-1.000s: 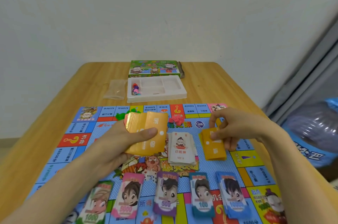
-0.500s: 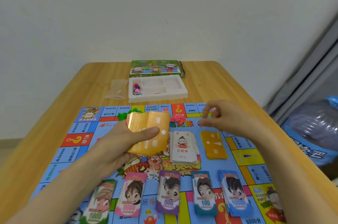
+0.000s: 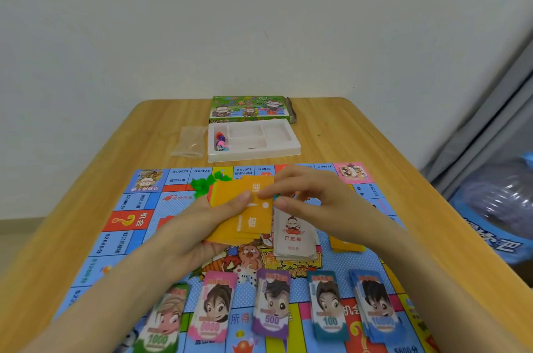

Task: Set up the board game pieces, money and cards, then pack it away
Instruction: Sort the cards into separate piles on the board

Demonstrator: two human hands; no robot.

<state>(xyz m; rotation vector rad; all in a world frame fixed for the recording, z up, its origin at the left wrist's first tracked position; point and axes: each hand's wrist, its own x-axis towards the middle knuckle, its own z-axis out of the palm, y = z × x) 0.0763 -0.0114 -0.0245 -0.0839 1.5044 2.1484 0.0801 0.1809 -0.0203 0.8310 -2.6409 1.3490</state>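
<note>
The right hand [image 3: 314,202] has left the small orange pile [image 3: 346,246] on the board [image 3: 135,202] and crossed to the raised orange card stack [image 3: 242,217], apparently pinching its top edge.

I see the board [image 3: 135,237] spread on the table [image 3: 346,127] across the lower frame. Behind it, upper centre, sits a tray [image 3: 253,155] with pieces [image 3: 220,142] in its left compartment. The box [image 3: 249,108] is behind the tray and a bag [image 3: 190,145] to its left. At mid-frame, the left hand [image 3: 196,234] holds cards [image 3: 245,217] above the board, with a deck [image 3: 294,237] just right of them. Five money stacks [image 3: 271,306] line the bottom.
</note>
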